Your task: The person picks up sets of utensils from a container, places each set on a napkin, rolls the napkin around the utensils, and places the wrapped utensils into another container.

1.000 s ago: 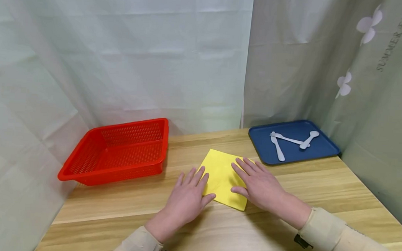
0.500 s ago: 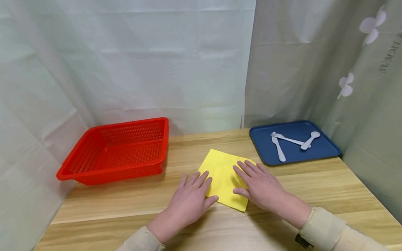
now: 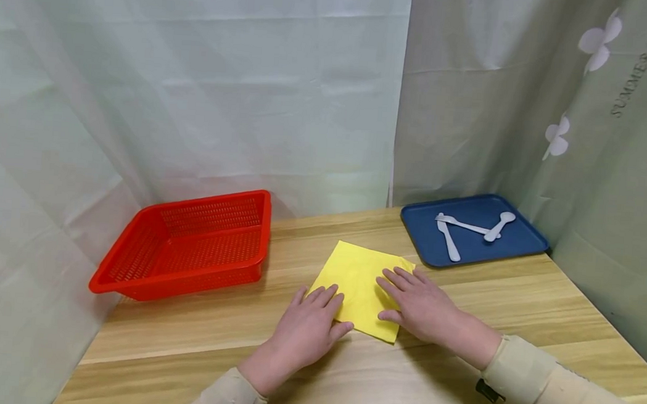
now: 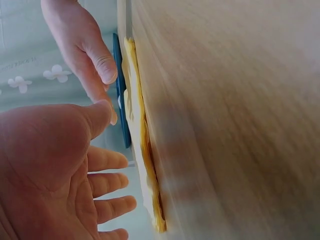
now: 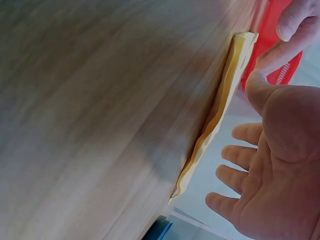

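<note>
A folded yellow cloth [image 3: 358, 284] lies flat on the wooden table, its layered edge showing in the left wrist view [image 4: 145, 145] and right wrist view [image 5: 220, 110]. My left hand [image 3: 305, 332], palm down with fingers spread, is at the cloth's near left edge. Over its right side is my right hand [image 3: 424, 307], fingers extended. Both wrist views show a small gap between the fingers and the cloth. Neither hand holds anything.
At the left stands a red perforated basket [image 3: 204, 244]. A blue tray [image 3: 470, 254] at the back right bears a white knife [image 3: 448, 237], fork [image 3: 469, 226] and spoon [image 3: 498, 227]. Curtains hang behind and beside the wooden table [image 3: 181, 354].
My left hand has shifted slightly right and nearer to me, uncovering more of the cloth's left edge. My right hand has moved slightly nearer to me, and the cloth's far right corner shows.
</note>
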The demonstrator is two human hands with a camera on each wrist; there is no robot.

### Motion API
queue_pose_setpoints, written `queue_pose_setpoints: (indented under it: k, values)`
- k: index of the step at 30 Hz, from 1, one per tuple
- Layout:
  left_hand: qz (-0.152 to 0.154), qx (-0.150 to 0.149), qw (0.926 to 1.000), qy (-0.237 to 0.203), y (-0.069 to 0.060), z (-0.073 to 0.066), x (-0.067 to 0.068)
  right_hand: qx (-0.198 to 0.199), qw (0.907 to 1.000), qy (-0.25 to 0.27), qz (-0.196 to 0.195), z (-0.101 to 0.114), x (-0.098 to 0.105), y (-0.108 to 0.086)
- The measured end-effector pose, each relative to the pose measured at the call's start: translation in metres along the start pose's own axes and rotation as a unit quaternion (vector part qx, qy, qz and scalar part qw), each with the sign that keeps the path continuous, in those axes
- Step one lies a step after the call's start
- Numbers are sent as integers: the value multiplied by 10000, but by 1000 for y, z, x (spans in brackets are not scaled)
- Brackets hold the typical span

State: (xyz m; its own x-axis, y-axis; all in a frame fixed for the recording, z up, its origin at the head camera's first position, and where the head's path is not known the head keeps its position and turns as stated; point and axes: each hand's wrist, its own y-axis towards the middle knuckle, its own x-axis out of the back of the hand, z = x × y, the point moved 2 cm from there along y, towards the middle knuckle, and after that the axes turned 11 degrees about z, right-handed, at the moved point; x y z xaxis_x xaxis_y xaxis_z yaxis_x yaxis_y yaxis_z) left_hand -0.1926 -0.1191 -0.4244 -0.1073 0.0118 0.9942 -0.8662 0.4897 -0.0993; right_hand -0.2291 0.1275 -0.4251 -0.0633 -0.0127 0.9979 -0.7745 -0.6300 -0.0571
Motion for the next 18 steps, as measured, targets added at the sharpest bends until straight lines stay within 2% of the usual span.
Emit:
queue_pose_setpoints:
  k: [15, 18]
  values:
    - [352, 70, 9994, -30, 0, 5, -7, -66, 9956, 470, 804, 0, -6, 0]
    - [415, 97, 9991, -59, 0, 7, -6, -48, 9951, 472, 866, 1, -7, -1]
